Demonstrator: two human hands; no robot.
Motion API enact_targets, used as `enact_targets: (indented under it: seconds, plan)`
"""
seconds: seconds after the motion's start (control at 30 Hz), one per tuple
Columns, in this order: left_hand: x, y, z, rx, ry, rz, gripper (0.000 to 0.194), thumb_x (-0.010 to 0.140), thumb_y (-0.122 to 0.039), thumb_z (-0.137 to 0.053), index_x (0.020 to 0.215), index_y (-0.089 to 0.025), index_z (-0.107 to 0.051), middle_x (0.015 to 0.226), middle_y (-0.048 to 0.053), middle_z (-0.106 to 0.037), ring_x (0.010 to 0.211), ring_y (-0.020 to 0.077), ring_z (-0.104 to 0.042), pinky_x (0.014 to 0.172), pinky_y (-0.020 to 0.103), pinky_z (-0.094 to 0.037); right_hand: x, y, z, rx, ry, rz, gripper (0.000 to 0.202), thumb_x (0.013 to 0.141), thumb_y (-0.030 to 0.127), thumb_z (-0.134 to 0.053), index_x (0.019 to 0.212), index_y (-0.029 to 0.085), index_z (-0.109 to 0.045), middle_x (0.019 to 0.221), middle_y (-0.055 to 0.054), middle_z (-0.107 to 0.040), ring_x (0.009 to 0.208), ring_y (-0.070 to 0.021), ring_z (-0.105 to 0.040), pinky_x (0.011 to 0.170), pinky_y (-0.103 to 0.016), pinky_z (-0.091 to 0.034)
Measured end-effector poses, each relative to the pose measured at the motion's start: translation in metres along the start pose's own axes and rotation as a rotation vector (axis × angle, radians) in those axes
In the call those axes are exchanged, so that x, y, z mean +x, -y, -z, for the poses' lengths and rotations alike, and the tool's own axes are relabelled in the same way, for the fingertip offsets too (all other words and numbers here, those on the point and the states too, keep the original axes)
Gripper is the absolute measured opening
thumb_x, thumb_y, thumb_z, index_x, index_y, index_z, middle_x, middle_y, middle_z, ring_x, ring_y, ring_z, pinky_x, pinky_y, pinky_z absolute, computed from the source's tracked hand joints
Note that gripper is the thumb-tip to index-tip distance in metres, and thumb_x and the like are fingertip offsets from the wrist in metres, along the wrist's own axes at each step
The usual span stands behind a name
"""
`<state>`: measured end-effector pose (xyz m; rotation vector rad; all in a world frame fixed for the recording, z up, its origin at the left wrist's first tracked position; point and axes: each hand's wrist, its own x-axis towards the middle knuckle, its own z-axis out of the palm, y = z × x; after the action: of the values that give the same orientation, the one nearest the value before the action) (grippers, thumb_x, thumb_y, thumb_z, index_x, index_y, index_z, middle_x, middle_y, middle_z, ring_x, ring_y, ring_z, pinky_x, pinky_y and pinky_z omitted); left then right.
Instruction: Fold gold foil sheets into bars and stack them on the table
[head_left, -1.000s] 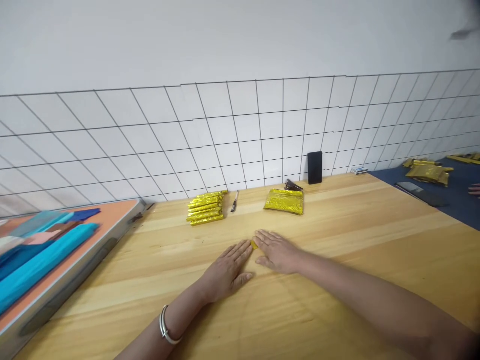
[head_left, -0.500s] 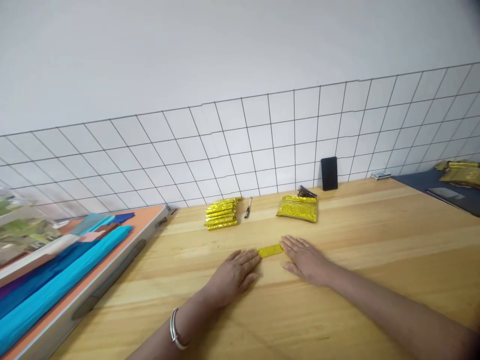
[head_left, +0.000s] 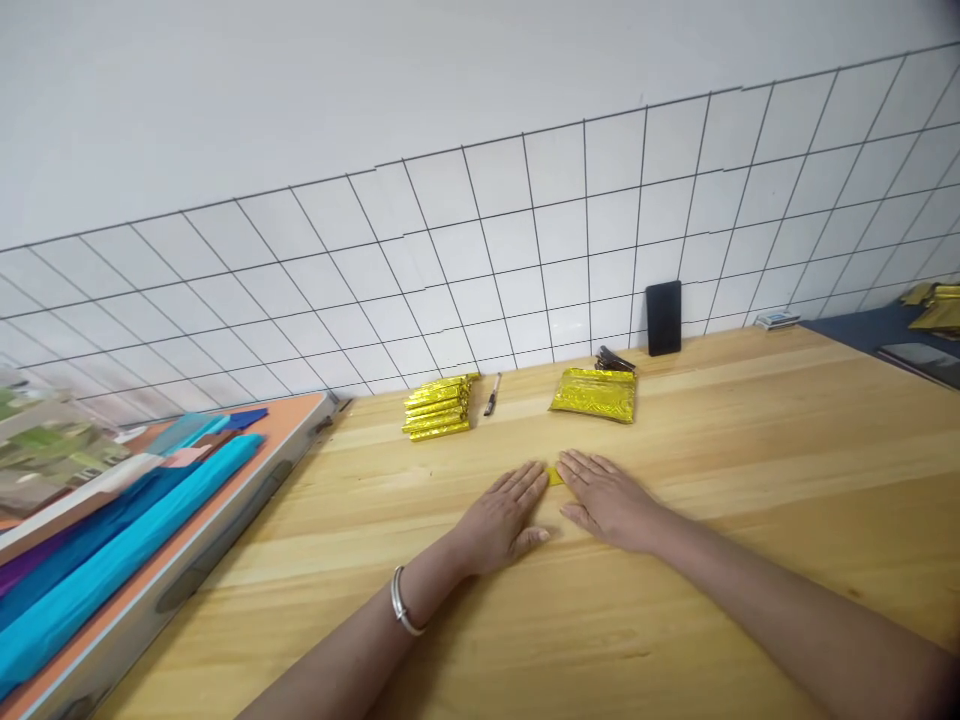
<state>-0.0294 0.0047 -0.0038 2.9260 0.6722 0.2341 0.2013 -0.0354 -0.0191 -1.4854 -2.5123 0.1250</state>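
A flat strip of shiny gold foil (head_left: 554, 476) lies on the wooden table, mostly covered, with only a short piece showing between my hands. My left hand (head_left: 504, 518) rests flat on its left part, fingers stretched out. Over its right end lies my right hand (head_left: 609, 500), also flat with fingers extended. Beyond them, to the left, sits a stack of folded gold foil pieces (head_left: 437, 408). A flat gold foil packet (head_left: 595, 395) lies farther back, slightly right of my hands.
Between stack and packet lies a pen-like tool (head_left: 492, 395). A black clip (head_left: 613, 360) sits behind the packet, and a black phone-like slab (head_left: 664, 318) leans on the tiled wall. At left, an orange-topped board (head_left: 296, 415) bears a turquoise roll (head_left: 135, 560) and other coloured material.
My left hand has slid right along the foil strip toward my right hand, covering more of it. My right hand stays at the right end. The view has tilted down slightly.
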Motion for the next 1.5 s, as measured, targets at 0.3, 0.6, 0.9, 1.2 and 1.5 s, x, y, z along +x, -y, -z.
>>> enact_targets:
  seconds: [0.3, 0.6, 0.9, 1.2, 1.5]
  plan:
    - [-0.033, 0.026, -0.002, -0.024, -0.213, 0.142, 0.034, 0.093, -0.029, -0.037, 0.123, -0.024, -0.052, 0.124, 0.006, -0.057, 0.114, 0.0179, -0.051, 0.098, 0.038, -0.042, 0.003, -0.002, -0.002, 0.04, -0.057, -0.009, 0.055, 0.092, 0.044, -0.029, 0.136, 0.013, -0.04, 0.143, -0.011, -0.035, 0.133, -0.0226, -0.027, 0.108, -0.04, -0.022]
    - [-0.015, 0.024, -0.001, -0.168, -0.344, 0.235, 0.024, 0.091, -0.03, -0.043, 0.103, -0.022, -0.062, 0.093, 0.004, -0.066, 0.085, 0.0153, -0.059, 0.078, 0.029, -0.049, 0.005, -0.01, 0.001, 0.137, -0.2, -0.024, 0.035, 0.087, 0.031, -0.045, 0.118, 0.018, -0.057, 0.119, -0.008, -0.061, 0.113, -0.0214, -0.051, 0.098, -0.038, -0.037]
    - [-0.025, 0.03, -0.008, -0.278, -0.396, 0.353, 0.022, 0.09, -0.028, -0.044, 0.104, -0.022, -0.062, 0.091, 0.002, -0.067, 0.083, 0.0144, -0.062, 0.078, 0.029, -0.051, -0.001, -0.002, 0.007, 0.173, -0.326, 0.022, 0.043, 0.087, 0.025, -0.045, 0.13, 0.02, -0.042, 0.12, -0.008, -0.057, 0.11, -0.0217, -0.05, 0.095, -0.041, -0.04]
    - [-0.024, 0.029, -0.008, -0.277, -0.469, 0.371, 0.021, 0.087, -0.019, -0.049, 0.107, -0.021, -0.056, 0.099, 0.003, -0.064, 0.089, 0.0144, -0.061, 0.08, 0.028, -0.051, 0.0, 0.009, 0.012, 0.07, -0.267, 0.13, 0.022, 0.084, 0.026, -0.052, 0.104, 0.019, -0.059, 0.102, -0.01, -0.056, 0.099, -0.0239, -0.049, 0.085, -0.042, -0.043]
    - [-0.024, 0.027, -0.008, -0.296, -0.489, 0.274, 0.024, 0.086, -0.015, -0.047, 0.109, -0.02, -0.053, 0.098, 0.005, -0.061, 0.088, 0.0143, -0.059, 0.079, 0.028, -0.051, 0.001, 0.007, 0.008, 0.021, -0.316, 0.111, 0.024, 0.086, 0.022, -0.048, 0.108, 0.018, -0.055, 0.099, -0.01, -0.058, 0.091, -0.0229, -0.05, 0.08, -0.039, -0.043]
